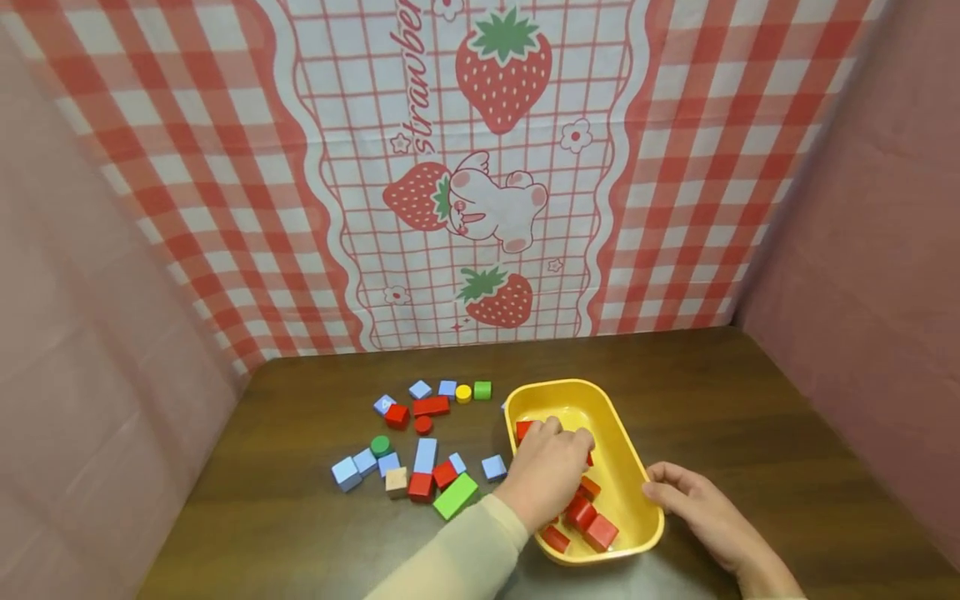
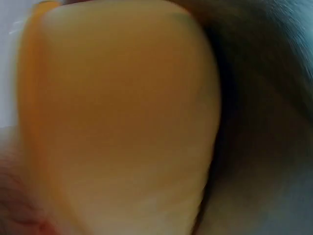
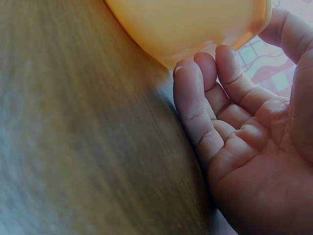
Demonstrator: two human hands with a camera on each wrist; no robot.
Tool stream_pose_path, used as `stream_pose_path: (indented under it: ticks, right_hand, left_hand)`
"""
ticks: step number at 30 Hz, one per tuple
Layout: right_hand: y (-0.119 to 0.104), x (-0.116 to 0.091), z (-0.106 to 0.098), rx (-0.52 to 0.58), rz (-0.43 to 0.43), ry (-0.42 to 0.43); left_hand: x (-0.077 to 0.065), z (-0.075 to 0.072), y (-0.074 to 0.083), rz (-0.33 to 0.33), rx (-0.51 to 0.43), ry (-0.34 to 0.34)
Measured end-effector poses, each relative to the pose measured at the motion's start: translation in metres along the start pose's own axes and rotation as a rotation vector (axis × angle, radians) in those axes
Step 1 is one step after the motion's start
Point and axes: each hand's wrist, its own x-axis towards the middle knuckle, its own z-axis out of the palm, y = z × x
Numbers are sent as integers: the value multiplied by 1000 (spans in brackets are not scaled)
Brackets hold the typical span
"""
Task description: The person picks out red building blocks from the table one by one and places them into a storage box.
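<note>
A yellow plastic tray stands on the right part of the table with several red blocks in it. My left hand reaches down into it, fingers bent. Red pieces show beside the fingers, but the fingertips are hidden, so a grip cannot be made out. In the left wrist view, the tray's blurred wall fills most of the picture. My right hand pinches the tray's right rim. The right wrist view shows this hand with its thumb and curled fingers against the tray.
Left of the tray lie several loose blocks: blue, red, a light green one, a plain wooden cube and a yellow cylinder. Behind the dark table hangs a strawberry-print cloth.
</note>
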Motion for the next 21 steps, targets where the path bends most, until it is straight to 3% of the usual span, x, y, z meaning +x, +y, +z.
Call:
stream_pose_path:
  ticks: [6,9,13,17,21]
  right_hand:
    - [-5,3,1,-44,19,16]
    - [-5,1,3,-46,35,21]
    - [-5,-4,2,-31,42,28]
    - [-6,-4,2,-12,20,-10]
    - [-8,-1,5,0,24,-22]
  left_hand:
    - [10,17,5,-10,180,-63]
    - [7,16,6,-6,223,-84]
    - [2,3,2,2,241,-55]
    - [-16,-22,-30,-44,207,10]
    - [-57,-38,-81,-58,167,59]
